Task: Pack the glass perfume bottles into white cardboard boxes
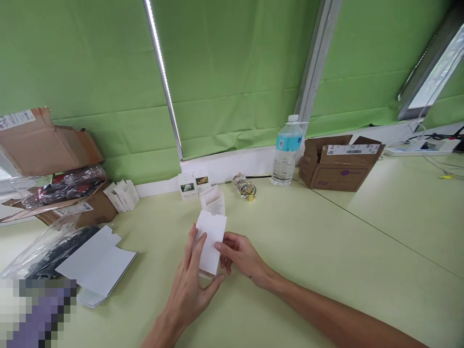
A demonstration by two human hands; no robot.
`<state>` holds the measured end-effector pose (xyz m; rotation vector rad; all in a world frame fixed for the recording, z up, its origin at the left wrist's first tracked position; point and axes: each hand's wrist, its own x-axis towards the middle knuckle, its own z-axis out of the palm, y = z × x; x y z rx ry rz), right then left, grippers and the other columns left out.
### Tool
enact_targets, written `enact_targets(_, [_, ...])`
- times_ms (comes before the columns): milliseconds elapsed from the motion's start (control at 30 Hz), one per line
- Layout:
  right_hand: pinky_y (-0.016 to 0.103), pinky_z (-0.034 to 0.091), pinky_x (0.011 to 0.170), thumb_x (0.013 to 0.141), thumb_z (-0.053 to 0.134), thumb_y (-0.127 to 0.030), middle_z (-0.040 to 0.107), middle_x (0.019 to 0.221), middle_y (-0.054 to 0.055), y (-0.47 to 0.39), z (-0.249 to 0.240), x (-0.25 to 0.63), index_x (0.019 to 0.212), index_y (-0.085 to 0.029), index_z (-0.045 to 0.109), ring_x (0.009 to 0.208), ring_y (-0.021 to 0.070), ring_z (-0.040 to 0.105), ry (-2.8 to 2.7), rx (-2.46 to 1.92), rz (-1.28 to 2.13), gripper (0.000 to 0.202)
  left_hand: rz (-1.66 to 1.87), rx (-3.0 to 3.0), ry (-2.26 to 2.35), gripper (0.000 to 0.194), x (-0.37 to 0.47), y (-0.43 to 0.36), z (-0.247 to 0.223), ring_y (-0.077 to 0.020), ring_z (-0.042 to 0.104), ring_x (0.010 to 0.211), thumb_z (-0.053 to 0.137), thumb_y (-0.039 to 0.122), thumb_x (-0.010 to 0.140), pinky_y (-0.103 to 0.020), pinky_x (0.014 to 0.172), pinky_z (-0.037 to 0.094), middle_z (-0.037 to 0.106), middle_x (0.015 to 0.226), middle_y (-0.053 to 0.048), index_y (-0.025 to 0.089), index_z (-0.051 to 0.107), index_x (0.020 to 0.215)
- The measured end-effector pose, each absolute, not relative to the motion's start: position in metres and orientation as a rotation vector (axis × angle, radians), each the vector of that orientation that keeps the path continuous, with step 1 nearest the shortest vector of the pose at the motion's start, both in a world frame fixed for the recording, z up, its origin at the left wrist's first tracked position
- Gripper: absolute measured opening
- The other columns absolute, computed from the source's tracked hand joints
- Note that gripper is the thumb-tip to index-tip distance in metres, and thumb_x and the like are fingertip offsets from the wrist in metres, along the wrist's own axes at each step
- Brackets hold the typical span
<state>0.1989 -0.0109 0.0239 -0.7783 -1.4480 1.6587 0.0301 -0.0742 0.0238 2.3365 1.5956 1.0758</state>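
Just above the table, a small white carton [211,241] is tilted with its plain face toward me. My right hand [241,256] grips its right edge between thumb and curled fingers. My left hand [192,275] spans the left side, fingers long against the edge and thumb by the lower corner. Behind the carton is a small open white box [213,199] with printed text. Two small boxes with flower pictures [194,184] stand against the wall. Several round clear glass bottles [245,186], one with a gold-coloured part, sit to their right.
At left, flat white card sheets [97,261] lie by a plastic-wrapped dark bundle [54,258]. Brown cardboard boxes [50,145] pile up behind, with more white boxes [122,195] beside them. A water bottle [284,154] and an open cardboard box [339,166] stand at back right.
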Motion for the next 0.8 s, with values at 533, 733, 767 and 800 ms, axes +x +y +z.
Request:
enact_targets(533, [0.028,0.051,0.054,0.076,0.068,-0.047,0.066,0.078,0.006,0.026,0.064,0.25,0.1,-0.014,0.066,0.063,0.0146,0.059,-1.369,-0.795,1.338,0.042,1.474,2.003,1.656,0.043,0.016,-0.032,0.051,-0.0237,0.037,0.133,0.055,0.033,0.087,-0.045,0.104,0.04,0.032,0.147,-0.007,0.03,0.044,0.128])
enact_targets(733, [0.029,0.049,0.054,0.075,0.067,-0.051,0.067,0.086,0.008,0.04,0.081,0.28,0.1,-0.015,0.067,0.066,0.0156,0.057,-1.297,-0.879,1.133,0.043,1.349,2.072,1.548,0.041,0.035,0.027,0.073,-0.028,0.033,0.135,0.059,0.038,0.083,-0.046,0.103,0.039,0.014,0.154,-0.005,0.032,0.053,0.122])
enact_targets(767, [0.028,0.049,0.053,0.074,0.067,-0.051,0.066,0.086,0.008,0.043,0.081,0.283,0.1,-0.016,0.067,0.066,0.0156,0.057,-1.289,-0.895,1.113,0.044,1.339,2.059,1.525,0.041,0.04,0.036,0.073,-0.0285,0.033,0.135,0.062,0.038,0.081,-0.045,0.102,0.04,0.013,0.154,-0.005,0.031,0.055,0.121])
enact_targets(800, [0.028,0.048,0.052,0.074,0.067,-0.052,0.066,0.086,0.008,0.045,0.08,0.285,0.099,-0.016,0.067,0.065,0.0155,0.056,-1.282,-0.909,1.097,0.044,1.335,2.028,1.513,0.042,0.044,0.045,0.073,-0.0288,0.035,0.134,0.065,0.037,0.078,-0.044,0.1,0.041,0.016,0.153,-0.006,0.03,0.057,0.119])
